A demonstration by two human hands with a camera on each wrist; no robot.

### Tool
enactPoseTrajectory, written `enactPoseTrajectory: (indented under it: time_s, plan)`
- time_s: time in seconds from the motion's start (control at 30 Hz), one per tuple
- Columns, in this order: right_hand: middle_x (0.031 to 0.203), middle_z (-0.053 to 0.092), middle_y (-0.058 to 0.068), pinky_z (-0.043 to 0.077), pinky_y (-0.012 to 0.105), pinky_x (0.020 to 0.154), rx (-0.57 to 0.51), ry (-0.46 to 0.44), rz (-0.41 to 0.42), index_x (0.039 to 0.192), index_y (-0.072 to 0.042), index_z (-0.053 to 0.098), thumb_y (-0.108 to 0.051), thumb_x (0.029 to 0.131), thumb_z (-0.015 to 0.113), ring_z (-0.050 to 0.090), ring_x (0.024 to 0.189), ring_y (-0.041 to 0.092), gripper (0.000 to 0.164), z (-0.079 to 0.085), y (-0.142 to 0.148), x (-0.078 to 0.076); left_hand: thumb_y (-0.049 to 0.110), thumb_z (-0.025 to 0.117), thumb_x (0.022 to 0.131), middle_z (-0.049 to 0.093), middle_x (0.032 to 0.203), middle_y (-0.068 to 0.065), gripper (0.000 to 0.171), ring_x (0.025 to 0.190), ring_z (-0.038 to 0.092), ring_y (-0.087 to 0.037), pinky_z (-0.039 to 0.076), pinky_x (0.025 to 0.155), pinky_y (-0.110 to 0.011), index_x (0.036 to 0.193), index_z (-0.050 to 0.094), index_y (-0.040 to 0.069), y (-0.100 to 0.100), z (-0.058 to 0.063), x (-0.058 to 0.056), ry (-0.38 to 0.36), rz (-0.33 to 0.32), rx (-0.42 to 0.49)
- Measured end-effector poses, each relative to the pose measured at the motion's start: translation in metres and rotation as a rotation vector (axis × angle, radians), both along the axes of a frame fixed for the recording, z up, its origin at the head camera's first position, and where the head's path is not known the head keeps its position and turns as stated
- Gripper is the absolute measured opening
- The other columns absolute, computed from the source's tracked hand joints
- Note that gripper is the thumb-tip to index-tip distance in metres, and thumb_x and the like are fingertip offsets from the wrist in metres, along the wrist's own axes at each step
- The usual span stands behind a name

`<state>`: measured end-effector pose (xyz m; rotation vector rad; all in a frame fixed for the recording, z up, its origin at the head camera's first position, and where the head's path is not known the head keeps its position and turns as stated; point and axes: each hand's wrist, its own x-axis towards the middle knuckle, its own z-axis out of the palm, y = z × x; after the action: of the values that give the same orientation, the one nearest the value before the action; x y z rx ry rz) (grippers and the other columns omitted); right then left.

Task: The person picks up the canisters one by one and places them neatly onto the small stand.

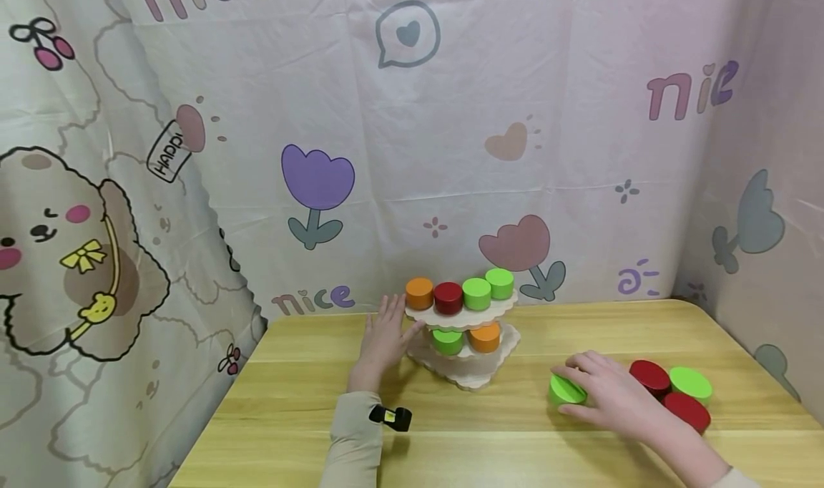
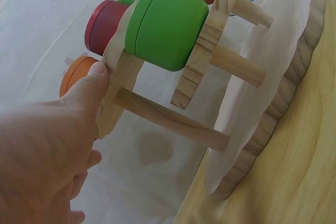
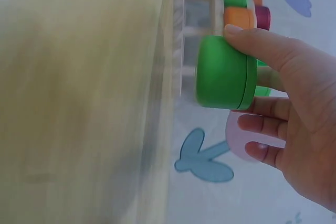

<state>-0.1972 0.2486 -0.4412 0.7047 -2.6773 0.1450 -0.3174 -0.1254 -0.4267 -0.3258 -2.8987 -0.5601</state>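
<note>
A tiered wooden stand (image 1: 473, 377) with scalloped shelves stands near the table's back edge. Along its top tier are an orange round box (image 1: 420, 295), a dark red one (image 1: 448, 299) and two green ones (image 1: 477, 295). Lower down sit a green box (image 2: 165, 27) and an orange box (image 1: 485, 338). At the stand's left side, my left hand (image 1: 384, 338) holds the top tier's rim, thumb beside the orange box. My right hand (image 1: 608, 395) pinches another green round box (image 3: 223, 74), with a lid seam, between thumb and fingers, to the right of the stand.
Behind my right hand lie two dark red round boxes (image 1: 687, 411) and a green one (image 1: 691, 383) on the wooden table (image 1: 476, 452). A black device (image 1: 390, 417) is strapped at my left wrist. Printed cloth (image 1: 412, 152) hangs behind and beside the table.
</note>
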Motion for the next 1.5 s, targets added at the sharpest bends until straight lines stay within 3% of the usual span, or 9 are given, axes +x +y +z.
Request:
enactPoseTrajectory:
  time_s: [0.27,0.6,0.97,1.5]
  plan:
    - [0.106,0.063,-0.005,0.051,0.037,0.078,-0.001,0.055,0.085,0.12,-0.02,0.069,-0.049,0.073,0.079,0.056,0.096,0.013,0.055,0.0,-0.024,-0.007,0.062,0.039,0.097,0.02,0.163,-0.009,0.079,0.153,0.008,-0.03,0.007,0.121,-0.061,0.157,0.02,0.014,-0.002,-0.001,0.0,-0.006,-0.022,0.038]
    - [0.111,0.064,-0.003,0.052,0.041,0.089,-0.003,0.114,0.191,0.121,-0.019,0.066,-0.05,0.07,0.08,0.058,0.104,0.016,0.062,-0.003,-0.06,-0.016,0.063,0.038,0.096,0.024,0.162,-0.012,0.078,0.153,0.011,-0.033,0.008,0.121,-0.061,0.156,0.022,0.016,-0.01,-0.008,-0.008,0.007,-0.064,0.094]
    - [0.114,0.063,-0.005,0.053,0.038,0.09,0.005,0.158,0.267,0.12,-0.017,0.064,-0.05,0.068,0.081,0.057,0.105,0.015,0.063,-0.003,-0.098,-0.021,0.05,0.039,0.101,0.026,0.16,-0.016,0.062,0.152,0.013,-0.036,0.013,0.118,-0.064,0.155,0.029,0.02,-0.014,-0.009,-0.009,0.043,-0.079,0.106]
    - [0.117,0.064,-0.002,0.052,0.036,0.091,-0.104,0.105,0.231,0.121,-0.018,0.065,-0.044,0.074,0.08,0.056,0.106,0.015,0.055,-0.007,-0.147,-0.024,0.049,0.04,0.102,0.028,0.159,-0.016,0.057,0.151,0.015,-0.036,0.015,0.118,-0.064,0.153,0.034,0.023,-0.015,-0.009,-0.01,0.081,-0.048,0.082]
